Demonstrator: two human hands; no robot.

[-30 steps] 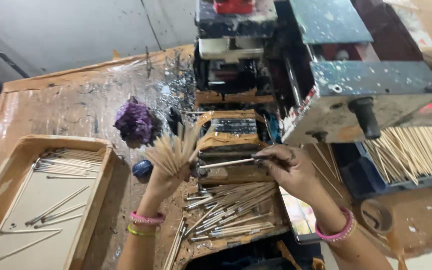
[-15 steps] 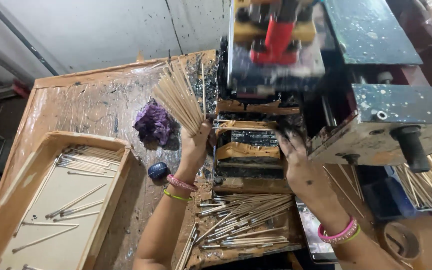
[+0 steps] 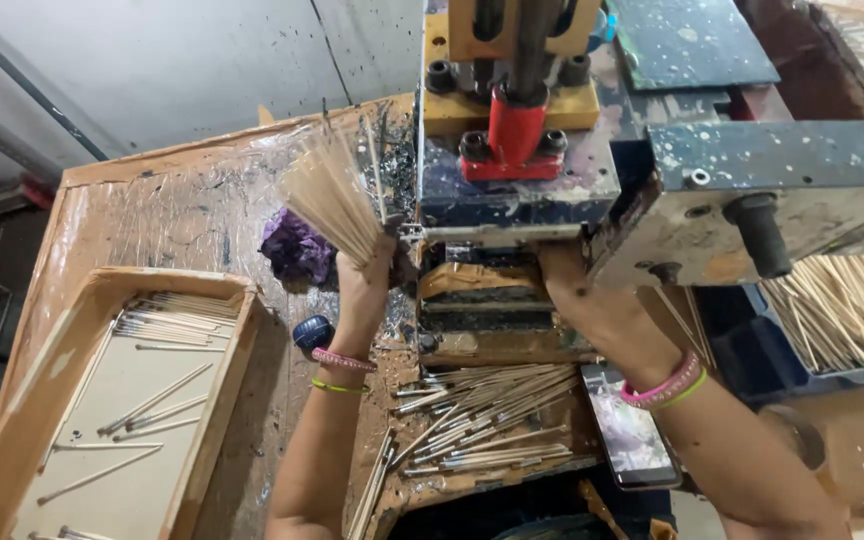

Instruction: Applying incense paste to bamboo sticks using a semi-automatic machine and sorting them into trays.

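My left hand grips a fanned bundle of thin bamboo sticks, held upright beside the left side of a paint-spattered machine. My right hand reaches under the machine's front overhang; its fingers are hidden there, so what it holds cannot be seen. Below both hands, coated sticks lie in a loose pile on the machine's wooden ledge.
A wooden tray at the left holds several grey-coated sticks. A purple cloth and a small dark jar sit on the stained bench. A phone lies by my right forearm. Raw sticks fill a bin at right.
My left hand lifted the stick bundle up and farther from me, to the machine's side. My right hand moved from in front of the machine to under its overhang. The view tilted upward.
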